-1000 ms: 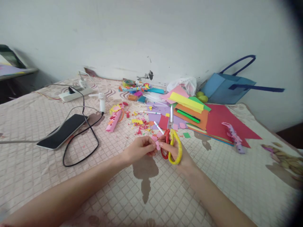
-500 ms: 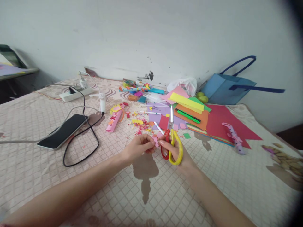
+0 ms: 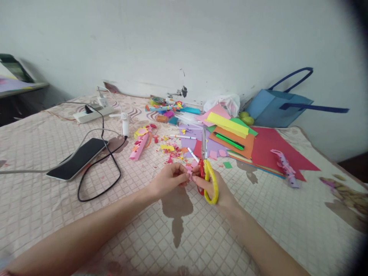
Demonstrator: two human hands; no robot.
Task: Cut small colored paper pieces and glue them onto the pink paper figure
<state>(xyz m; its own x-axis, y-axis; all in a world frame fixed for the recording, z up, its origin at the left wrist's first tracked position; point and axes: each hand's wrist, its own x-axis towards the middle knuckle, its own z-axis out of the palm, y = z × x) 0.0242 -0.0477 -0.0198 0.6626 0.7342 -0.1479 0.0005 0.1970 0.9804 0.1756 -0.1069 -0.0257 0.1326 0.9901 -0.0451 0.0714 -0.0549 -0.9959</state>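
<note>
Between the fingertips of both hands is a small pink paper piece. My left hand is closed and pinches it from the left. My right hand is closed around scissors with one red and one yellow handle, and its thumb and fingertip also meet the pink piece. The blades point away from me toward the wall and look shut. Just beyond my hands lie a white-barrelled pen, a red paper piece and a small green paper square.
Paper scraps litter the table's middle. Coloured sheets with a green cutter lie right, near a blue bag. Left are a pink paper roll, a small white fan, a black tablet-like device, cables and a power strip.
The scissors in my right hand have tilted left, their blades swinging left over the purple paper. Both hands stay together at the pink paper piece.
</note>
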